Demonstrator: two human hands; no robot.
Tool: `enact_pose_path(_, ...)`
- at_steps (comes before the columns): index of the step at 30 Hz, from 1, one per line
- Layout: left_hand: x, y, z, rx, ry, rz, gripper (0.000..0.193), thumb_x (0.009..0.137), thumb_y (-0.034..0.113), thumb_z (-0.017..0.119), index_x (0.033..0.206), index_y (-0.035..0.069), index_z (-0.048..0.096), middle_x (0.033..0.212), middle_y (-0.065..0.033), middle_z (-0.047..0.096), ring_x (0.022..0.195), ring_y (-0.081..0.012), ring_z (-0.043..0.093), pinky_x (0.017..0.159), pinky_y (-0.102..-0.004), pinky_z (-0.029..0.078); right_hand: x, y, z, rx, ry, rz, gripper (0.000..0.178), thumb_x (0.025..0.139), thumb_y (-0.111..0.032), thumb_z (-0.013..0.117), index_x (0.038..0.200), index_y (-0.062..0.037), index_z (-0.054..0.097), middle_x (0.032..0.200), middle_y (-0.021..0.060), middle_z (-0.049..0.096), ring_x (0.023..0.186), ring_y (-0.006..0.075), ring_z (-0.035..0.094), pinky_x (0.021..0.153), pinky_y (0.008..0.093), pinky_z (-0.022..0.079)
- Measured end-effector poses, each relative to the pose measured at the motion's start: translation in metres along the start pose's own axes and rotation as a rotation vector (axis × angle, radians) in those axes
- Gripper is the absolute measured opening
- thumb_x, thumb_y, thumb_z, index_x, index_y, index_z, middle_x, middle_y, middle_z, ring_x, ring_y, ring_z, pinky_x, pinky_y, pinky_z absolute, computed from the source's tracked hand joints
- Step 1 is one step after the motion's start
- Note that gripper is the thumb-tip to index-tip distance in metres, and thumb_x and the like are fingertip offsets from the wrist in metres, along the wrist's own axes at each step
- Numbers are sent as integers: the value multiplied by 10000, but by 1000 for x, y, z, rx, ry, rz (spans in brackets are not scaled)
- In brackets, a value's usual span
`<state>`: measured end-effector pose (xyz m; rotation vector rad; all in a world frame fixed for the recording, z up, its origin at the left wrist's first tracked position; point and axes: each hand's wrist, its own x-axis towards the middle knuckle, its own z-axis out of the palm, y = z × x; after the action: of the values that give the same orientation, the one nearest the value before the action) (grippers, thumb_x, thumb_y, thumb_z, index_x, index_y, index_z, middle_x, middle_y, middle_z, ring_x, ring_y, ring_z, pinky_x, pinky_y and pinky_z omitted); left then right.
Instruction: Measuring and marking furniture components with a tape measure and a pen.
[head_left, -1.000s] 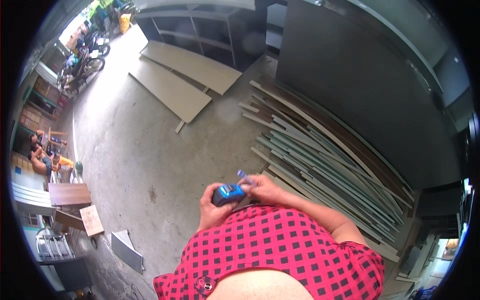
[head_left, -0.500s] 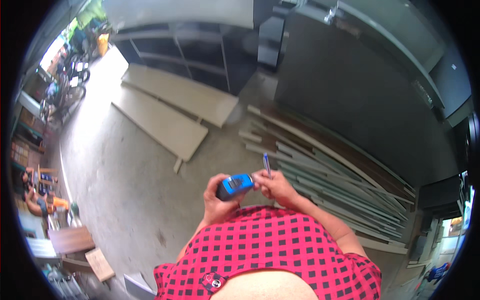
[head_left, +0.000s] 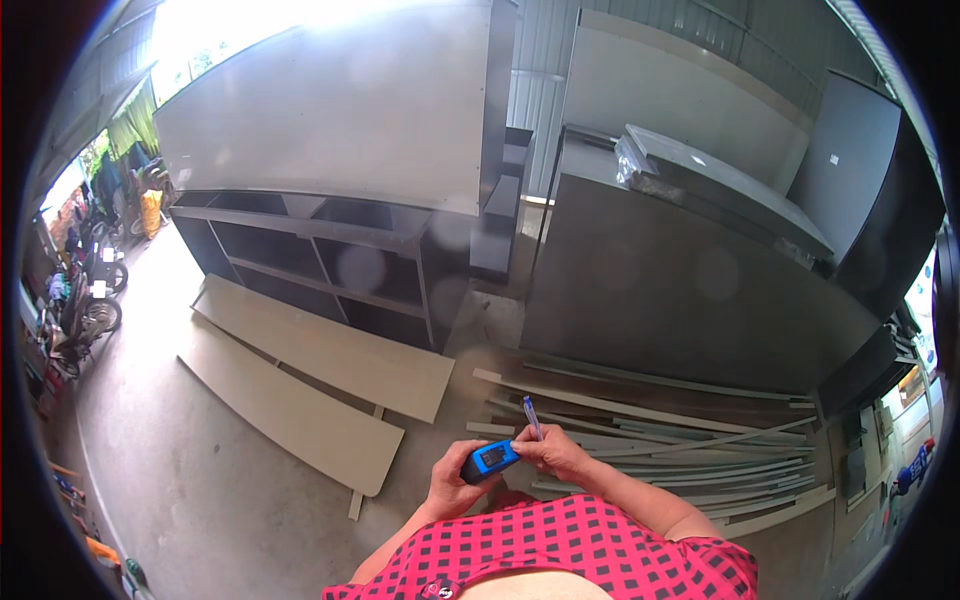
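Observation:
In front of my chest, my left hand (head_left: 452, 486) is wrapped round a blue and black tape measure (head_left: 493, 458). My right hand (head_left: 560, 453) is closed on a blue pen (head_left: 531, 416), which sticks up from between the fingers. The right fingertips also meet the end of the tape measure; whether they pinch its blade I cannot make out. Both hands are above the concrete floor, close to my red and black checked shirt.
Two long beige boards (head_left: 300, 410) lie on the floor ahead to the left, before a dark shelf unit (head_left: 330, 260). Many narrow strips (head_left: 680, 450) are piled at the right. Behind them stands a large dark panel (head_left: 680, 280). Motorcycles (head_left: 105, 290) are parked far left.
My view has tilted up, so more of the cabinets and far wall shows and my hands sit lower in the picture. Both hands keep hold of the tape measure and pen.

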<state>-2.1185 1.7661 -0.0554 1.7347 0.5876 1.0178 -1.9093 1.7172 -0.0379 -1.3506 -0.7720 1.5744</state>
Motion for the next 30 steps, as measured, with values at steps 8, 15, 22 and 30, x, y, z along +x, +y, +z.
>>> enact_pose_path(8, 130, -16, -23, 143, 142, 221, 539, 623, 37, 800, 1093, 46, 538, 990, -105, 583, 902, -231, 581, 794, -322, 472, 89, -121, -11, -84, -42, -173, 240, 819, -231, 716, 795, -71, 538, 601, -23, 467, 441, 35, 355, 375, 210, 218)
enact_pose_path(15, 218, -31, -37, 188, 231, 339, 531, 622, 23, 774, 1098, 41, 538, 1020, -119, 588, 933, -257, 585, 814, -340, 470, 146, -207, -23, -125, -78, -259, 219, 820, -163, 704, 742, -80, 517, 566, -29, 455, 415, 44, 364, 375, 209, 223)
enact_pose_path(22, 303, -53, -49, 211, 418, 414, 495, 633, 39, 768, 1076, 28, 547, 1027, -149, 586, 951, -311, 585, 826, -370, 482, 187, -306, -33, -95, -66, -340, 206, 765, -64, 722, 748, -63, 517, 572, 4, 492, 399, 55, 381, 347, 220, 222)
enact_pose_path(30, 424, -81, -83, 166, 593, 541, 484, 638, 20, 755, 1068, 27, 535, 1008, -135, 571, 919, -289, 575, 810, -359, 464, 231, -468, -19, -485, 125, -619, 147, 727, -67, 717, 775, -46, 580, 538, -20, 454, 380, 47, 353, 334, 222, 217)
